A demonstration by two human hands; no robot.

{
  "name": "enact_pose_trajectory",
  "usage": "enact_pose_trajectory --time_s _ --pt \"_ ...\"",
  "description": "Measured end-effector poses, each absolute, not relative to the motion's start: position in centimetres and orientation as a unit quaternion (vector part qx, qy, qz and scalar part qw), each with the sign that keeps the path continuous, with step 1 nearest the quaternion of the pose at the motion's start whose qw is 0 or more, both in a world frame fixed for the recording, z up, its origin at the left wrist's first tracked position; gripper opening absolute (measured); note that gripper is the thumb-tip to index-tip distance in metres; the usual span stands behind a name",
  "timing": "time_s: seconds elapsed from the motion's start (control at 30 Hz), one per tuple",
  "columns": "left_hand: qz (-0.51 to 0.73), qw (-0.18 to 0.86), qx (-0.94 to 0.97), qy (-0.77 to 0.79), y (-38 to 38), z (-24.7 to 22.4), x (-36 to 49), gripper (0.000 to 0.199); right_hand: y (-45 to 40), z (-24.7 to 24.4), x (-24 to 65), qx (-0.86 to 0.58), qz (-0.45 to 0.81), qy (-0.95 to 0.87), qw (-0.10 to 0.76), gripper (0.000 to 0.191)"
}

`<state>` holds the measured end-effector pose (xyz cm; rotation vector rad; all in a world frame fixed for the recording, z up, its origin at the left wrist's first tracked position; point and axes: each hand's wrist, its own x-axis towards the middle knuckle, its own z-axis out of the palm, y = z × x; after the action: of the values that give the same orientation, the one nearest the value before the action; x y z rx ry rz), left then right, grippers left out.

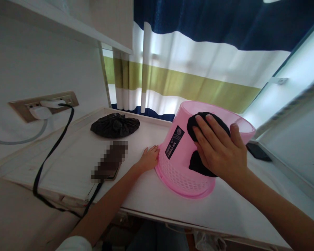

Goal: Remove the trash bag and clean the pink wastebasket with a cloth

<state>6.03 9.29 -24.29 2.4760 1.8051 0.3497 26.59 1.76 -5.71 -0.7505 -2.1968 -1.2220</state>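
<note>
A pink plastic garbage bin (183, 157) with a black label and a latticed lower wall stands on the white desktop, leaning right in view. My left hand (149, 158) holds its base from the left side, the fingertips partly hidden by the bin. Against the front wall, my right hand (222, 150) presses a black cloth (202, 165), fingers spread over it. The cloth shows above and below the hand; its middle is covered.
Left of the bin lies a knotted black plastic bag (116, 125). In front of it is a blurred-out phone (111, 162) with a black cable (40, 170) running to the wall socket (44, 104). A dark flat object (259, 151) lies at right. Striped curtains (188, 76) hang behind.
</note>
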Motion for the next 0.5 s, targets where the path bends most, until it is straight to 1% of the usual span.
enact_pose_trajectory --time_s 0.1,0.27,0.37,0.5 --pt "0.113 0.025 0.803 0.584 9.3 -24.3 6.1 0.05 1.6 -7.4 26.9 -0.257 -0.446 -0.823 0.239 0.037" --pt "0.117 0.023 0.804 0.582 9.4 -24.4 6.1 0.051 1.6 -11.5 27.6 -0.192 -0.447 -0.858 0.166 0.037" --pt "0.121 0.018 0.808 0.577 9.6 -24.6 6.0 0.05 1.7 -13.6 27.8 -0.159 -0.435 -0.876 0.137 0.038" --pt "0.124 0.007 0.811 0.572 9.7 -24.7 5.9 0.05 1.8 -15.1 28.0 -0.121 -0.416 -0.894 0.112 0.039"
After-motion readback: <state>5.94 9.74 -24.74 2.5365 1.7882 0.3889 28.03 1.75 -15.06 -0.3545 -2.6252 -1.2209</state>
